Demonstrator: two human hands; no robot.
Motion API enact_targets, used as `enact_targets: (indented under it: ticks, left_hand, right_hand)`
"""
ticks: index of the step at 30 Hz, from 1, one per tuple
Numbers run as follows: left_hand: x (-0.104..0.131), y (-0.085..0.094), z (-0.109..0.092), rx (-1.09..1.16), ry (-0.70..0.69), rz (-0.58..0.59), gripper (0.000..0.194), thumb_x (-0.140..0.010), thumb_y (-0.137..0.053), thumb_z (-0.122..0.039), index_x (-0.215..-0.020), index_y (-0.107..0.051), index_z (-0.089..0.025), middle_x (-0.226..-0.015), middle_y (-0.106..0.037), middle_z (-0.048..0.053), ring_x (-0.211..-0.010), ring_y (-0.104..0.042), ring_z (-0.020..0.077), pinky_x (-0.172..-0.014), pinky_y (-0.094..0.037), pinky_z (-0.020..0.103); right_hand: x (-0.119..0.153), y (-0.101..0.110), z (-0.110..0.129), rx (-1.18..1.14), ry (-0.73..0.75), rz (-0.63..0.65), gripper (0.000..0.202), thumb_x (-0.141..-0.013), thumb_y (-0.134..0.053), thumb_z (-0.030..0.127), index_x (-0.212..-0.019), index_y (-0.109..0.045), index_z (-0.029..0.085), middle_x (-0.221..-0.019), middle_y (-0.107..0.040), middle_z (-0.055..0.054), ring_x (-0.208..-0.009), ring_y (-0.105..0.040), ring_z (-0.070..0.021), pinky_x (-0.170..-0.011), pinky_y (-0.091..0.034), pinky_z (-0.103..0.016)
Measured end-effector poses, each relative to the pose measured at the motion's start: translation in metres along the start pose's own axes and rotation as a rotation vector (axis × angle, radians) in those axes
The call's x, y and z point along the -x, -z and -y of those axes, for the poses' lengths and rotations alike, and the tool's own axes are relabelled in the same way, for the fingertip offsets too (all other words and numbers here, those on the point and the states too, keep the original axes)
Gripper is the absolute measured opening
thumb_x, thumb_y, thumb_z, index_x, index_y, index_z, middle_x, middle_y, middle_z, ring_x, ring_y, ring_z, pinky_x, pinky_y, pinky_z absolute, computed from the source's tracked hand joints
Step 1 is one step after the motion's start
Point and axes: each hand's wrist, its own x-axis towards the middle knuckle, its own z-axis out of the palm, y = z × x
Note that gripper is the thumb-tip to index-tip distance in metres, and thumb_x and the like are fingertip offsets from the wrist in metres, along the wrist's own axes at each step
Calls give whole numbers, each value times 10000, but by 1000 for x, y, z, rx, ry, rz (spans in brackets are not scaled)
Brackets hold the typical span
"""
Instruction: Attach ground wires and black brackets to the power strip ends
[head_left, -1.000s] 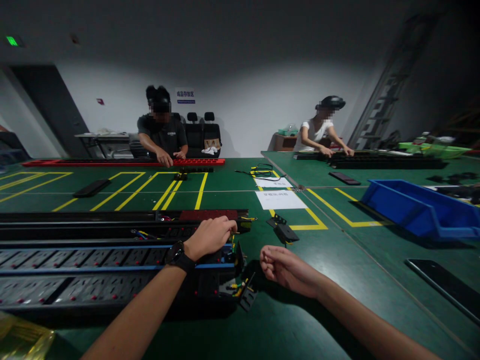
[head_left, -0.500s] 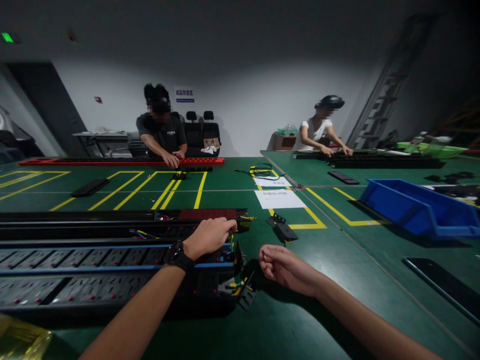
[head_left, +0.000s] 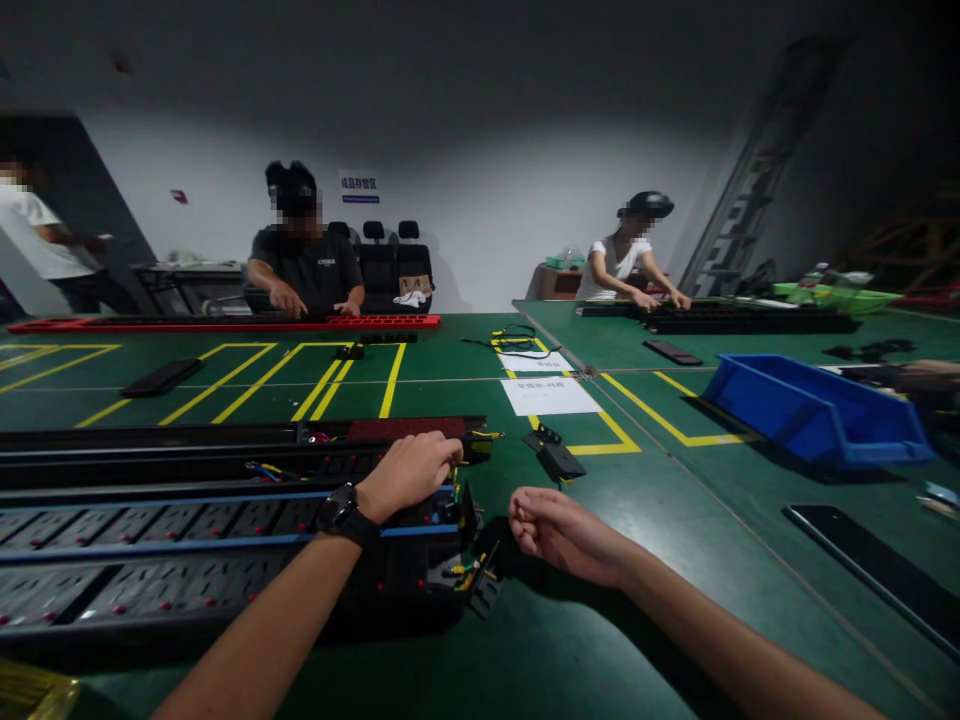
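Observation:
My left hand (head_left: 411, 466), with a dark watch on its wrist, lies across the right end of a black power strip (head_left: 247, 518) with blue edges. Its fingers curl over the strip's far side, and the fingertips are hidden. To the right, my right hand (head_left: 559, 532) hangs just above the table with its fingers curled in. Whatever may be inside them is hidden. Between the hands, a small black end plate (head_left: 486, 588) hangs by the open strip end, among yellow-green wires (head_left: 466, 570). A second strip (head_left: 172, 588) lies along the near side.
A black plate with a small block (head_left: 559, 460) lies beyond my right hand, near white paper sheets (head_left: 551, 396). At right are a blue bin (head_left: 814, 420) and a phone (head_left: 874, 570). Two co-workers handle a red rail (head_left: 382, 322) and black rails (head_left: 750, 320) across the table.
My view has turned slightly right, while both hands keep nearly the same pose. A person in white has appeared at the far left. The co-worker at the red rail has shifted their hands.

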Motion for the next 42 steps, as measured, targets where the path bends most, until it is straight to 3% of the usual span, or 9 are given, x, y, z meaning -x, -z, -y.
enact_targets:
  ticks: [42]
  left_hand:
    - [0,-3,2,5,-3,-9,299,-962,-496,-120,-1125,-715,-241,-1155,-731,65,-1039,-721,256,-876,-559,363]
  right_hand:
    - [1,0,1,9,-8,-2,293,-852,-901,382,-876,-712,160,-771,-687,3,-659,-608,-77,-651,-478,-192]
